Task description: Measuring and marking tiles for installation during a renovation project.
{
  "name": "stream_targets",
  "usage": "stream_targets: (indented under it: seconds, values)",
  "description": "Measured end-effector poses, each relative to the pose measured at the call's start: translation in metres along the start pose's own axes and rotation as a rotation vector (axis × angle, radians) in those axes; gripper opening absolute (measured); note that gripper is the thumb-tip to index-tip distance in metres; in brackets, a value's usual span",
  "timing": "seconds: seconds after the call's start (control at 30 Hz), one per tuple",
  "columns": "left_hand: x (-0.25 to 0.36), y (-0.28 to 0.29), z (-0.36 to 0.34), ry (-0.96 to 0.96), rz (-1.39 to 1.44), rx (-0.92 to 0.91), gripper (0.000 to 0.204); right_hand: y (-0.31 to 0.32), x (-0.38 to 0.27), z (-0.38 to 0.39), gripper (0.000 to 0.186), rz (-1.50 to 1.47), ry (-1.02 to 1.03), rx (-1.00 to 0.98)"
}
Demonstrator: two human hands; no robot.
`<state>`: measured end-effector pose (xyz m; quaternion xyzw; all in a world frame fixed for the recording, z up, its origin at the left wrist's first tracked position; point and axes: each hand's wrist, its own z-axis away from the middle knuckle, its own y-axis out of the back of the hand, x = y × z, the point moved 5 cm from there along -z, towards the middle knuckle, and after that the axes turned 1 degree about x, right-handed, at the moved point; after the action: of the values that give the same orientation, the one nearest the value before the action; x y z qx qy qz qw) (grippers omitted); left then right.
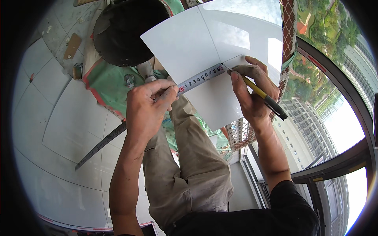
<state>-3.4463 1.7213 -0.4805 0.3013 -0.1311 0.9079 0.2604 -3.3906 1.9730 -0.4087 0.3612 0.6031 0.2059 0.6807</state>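
A large glossy white tile (173, 39) lies before me, with thin dark lines drawn on its face. My left hand (151, 98) pinches a metal measuring tape blade (199, 80) at the tile's near left edge. Part of the blade lies across the tile; its dark tail hangs down to the left, past my wrist. In my right hand (256, 84) is a yellow and black marking pen (255, 87), tilted, with its thin tip at the far end of the blade, where the drawn lines meet. Whether the tip touches the tile I cannot tell.
A round black tub (126, 31) stands beyond the tile at the left. Green sheeting (106, 80) with a red edge lies below it. Pale floor tiles (75, 133) spread to the left. Windows (327, 114) with dark frames and a brick-patterned ledge (288, 27) border the right.
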Motion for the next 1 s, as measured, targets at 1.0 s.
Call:
stream_targets:
  seconds: [1.0]
  values:
    - [0.048, 0.024, 0.001, -0.222, -0.329, 0.237, 0.022, 0.066, 0.111, -0.071, 0.030, 0.089, -0.574, 0.315]
